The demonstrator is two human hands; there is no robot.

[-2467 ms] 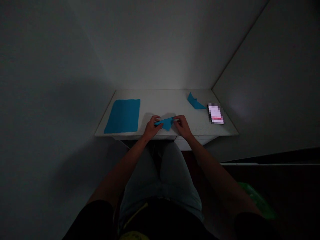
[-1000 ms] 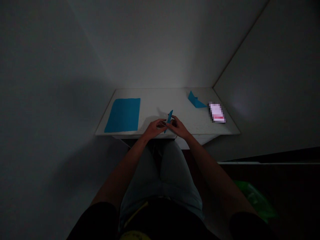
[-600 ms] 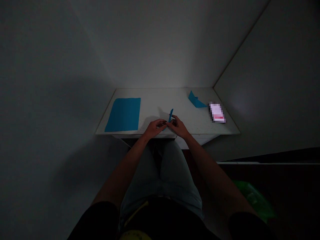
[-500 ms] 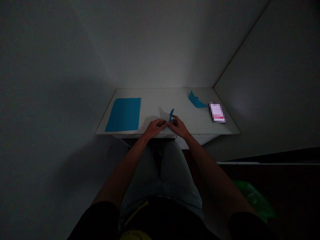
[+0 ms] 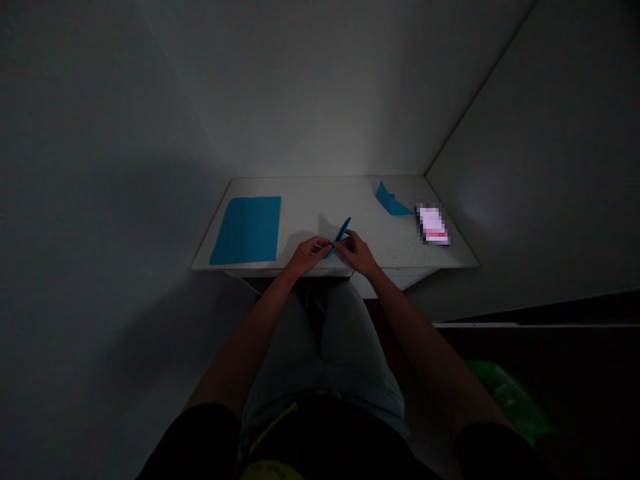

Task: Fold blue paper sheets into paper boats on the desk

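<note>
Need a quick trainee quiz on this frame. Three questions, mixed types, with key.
1. True or false: the left hand and right hand both hold the folded blue paper up off the table.
2. What lies flat on the white table, left of the hands? A) flat blue sheet B) scissors C) a mug
3. Fill in: the pixelated object lies at the table's ___ end, beside the folded blue piece.

Key: 1 true; 2 A; 3 right.
</note>
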